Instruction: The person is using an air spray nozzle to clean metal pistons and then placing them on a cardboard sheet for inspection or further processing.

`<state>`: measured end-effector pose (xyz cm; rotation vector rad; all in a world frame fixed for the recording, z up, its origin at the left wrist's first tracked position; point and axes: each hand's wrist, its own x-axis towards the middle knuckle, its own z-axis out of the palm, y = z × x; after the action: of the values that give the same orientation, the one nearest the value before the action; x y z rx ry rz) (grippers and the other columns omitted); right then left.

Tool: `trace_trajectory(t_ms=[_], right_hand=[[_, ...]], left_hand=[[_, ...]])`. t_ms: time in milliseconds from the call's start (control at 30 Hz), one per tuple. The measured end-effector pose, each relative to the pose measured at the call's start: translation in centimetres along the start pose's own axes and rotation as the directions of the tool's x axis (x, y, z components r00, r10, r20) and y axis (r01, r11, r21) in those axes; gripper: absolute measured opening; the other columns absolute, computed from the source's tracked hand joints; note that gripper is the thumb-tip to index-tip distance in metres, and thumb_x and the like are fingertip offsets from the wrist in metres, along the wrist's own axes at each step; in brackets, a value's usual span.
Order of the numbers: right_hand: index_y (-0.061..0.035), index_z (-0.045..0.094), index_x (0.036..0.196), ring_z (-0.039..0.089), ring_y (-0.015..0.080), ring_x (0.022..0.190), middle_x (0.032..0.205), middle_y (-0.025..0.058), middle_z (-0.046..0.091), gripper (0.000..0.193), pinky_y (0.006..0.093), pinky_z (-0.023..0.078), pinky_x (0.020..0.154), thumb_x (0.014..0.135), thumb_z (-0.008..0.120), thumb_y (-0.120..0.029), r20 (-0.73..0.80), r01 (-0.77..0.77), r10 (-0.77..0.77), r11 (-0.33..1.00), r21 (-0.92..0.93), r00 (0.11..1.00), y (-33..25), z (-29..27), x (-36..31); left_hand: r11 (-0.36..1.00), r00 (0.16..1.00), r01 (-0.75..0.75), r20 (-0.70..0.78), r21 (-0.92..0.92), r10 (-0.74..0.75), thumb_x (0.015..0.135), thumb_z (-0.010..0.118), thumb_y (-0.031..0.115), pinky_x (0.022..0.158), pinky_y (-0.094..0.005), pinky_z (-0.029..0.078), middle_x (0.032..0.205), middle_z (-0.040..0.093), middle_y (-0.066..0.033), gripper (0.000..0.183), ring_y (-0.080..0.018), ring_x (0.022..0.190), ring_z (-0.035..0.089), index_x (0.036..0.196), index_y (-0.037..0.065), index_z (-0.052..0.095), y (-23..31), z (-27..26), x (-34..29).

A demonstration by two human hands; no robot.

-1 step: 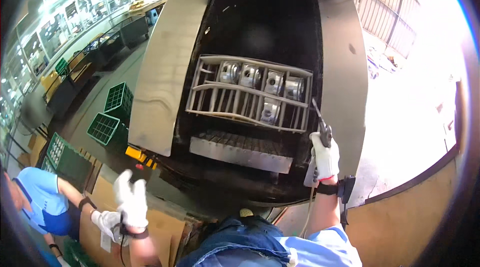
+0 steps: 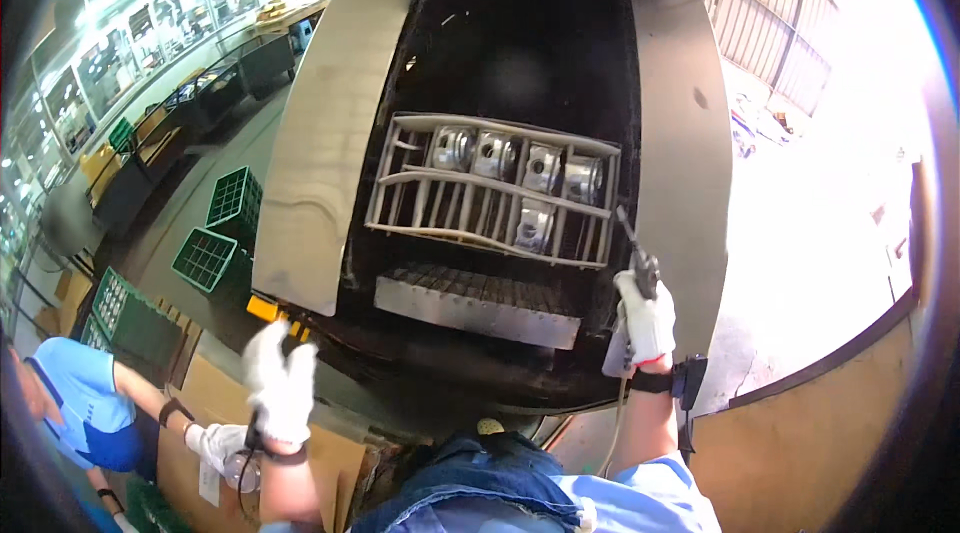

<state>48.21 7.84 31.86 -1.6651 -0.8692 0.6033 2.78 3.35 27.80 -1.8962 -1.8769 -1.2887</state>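
Shifted slightly up and rightward since the earlier frame, the white-gloved left hand (image 2: 280, 385) spreads its fingers, grasping nothing visible, near a yellow block (image 2: 262, 309) at the machine's corner. White-gloved too, the right hand (image 2: 646, 323) has its fingers wrapped around a dark metal spray gun (image 2: 647, 275), whose nozzle points beside a pale metal rack (image 2: 430, 230) on the black bed (image 2: 520, 53). Five silvery cylindrical metal pieces (image 2: 542, 168) sit in the rack, four behind, one in front; a green gridded plastic crate (image 2: 205, 259) stands left.

Head view: wide fisheye, head-worn; looks down and forward along the conveyor (image 2: 520, 43) from just outside its near edge; beyond its right edge, glare, seemingly over floor (image 2: 790, 273).
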Motion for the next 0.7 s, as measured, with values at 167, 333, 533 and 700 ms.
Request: trace_trajectory(t_ms=[167, 333, 533, 700], right_hand=[[-0.0056, 0.070, 0.084, 0.049, 0.0098, 0.043, 0.053, 0.0006, 0.054, 0.015, 0.0270, 0.038, 0.043, 0.087, 0.070, -0.020, 0.164, -0.145, 0.112, 0.967, 0.207, 0.980, 2.2, -1.1, 0.2], [-0.0053, 0.070, 0.090, 0.053, 0.0107, 0.047, 0.060, 0.0027, 0.059, 0.014, 0.0277, 0.043, 0.043, 0.089, 0.071, -0.019, 0.259, -0.191, 0.138, 0.963, 0.189, 0.956, 2.6, -2.1, -0.1], [-0.0044, 0.070, 0.091, 0.054, 0.0111, 0.046, 0.059, 0.0027, 0.059, 0.014, 0.0268, 0.043, 0.042, 0.089, 0.070, -0.019, 0.310, -0.232, 0.164, 0.952, 0.197, 0.936, 3.0, -2.6, -0.1], [0.0046, 0.068, 0.093, 0.049, 0.0122, 0.038, 0.054, 0.0038, 0.056, 0.018, 0.0252, 0.044, 0.040, 0.090, 0.063, -0.012, 0.686, -0.395, 0.055, 0.850, 0.349, 0.726, 2.0, -1.0, -2.4]], left_hand=[[0.874, 0.895, -0.388, 0.107, -0.292, 0.433, 0.079, 0.080, 0.021, 0.099, -0.0454, 0.048, 0.123, 0.059, -0.0214, 0.064, -0.0379, 0.111, 0.059, 0.133, 0.001, 0.051, 14.4, 13.8, 8.0], [0.999, 0.747, 0.034, 0.665, -0.040, 0.001, 0.077, 0.079, 0.037, 0.097, -0.0486, 0.048, 0.123, 0.055, -0.0276, 0.091, -0.0438, 0.109, 0.060, 0.147, 0.004, 0.031, 25.6, 22.6, 10.5], [0.855, 0.913, 0.192, 0.408, -0.483, 0.025, 0.076, 0.063, 0.011, 0.091, -0.0438, 0.052, 0.104, 0.061, -0.0195, 0.047, -0.0342, 0.099, 0.064, 0.122, 0.008, 0.059, 23.2, 24.6, 11.1], [-0.545, 0.574, 0.731, 0.801, -0.411, 0.167, 0.079, 0.055, 0.016, 0.100, -0.0524, 0.049, 0.106, 0.068, -0.0202, 0.045, -0.0351, 0.101, 0.067, 0.119, -0.004, 0.061, 18.9, 20.3, 11.6]])
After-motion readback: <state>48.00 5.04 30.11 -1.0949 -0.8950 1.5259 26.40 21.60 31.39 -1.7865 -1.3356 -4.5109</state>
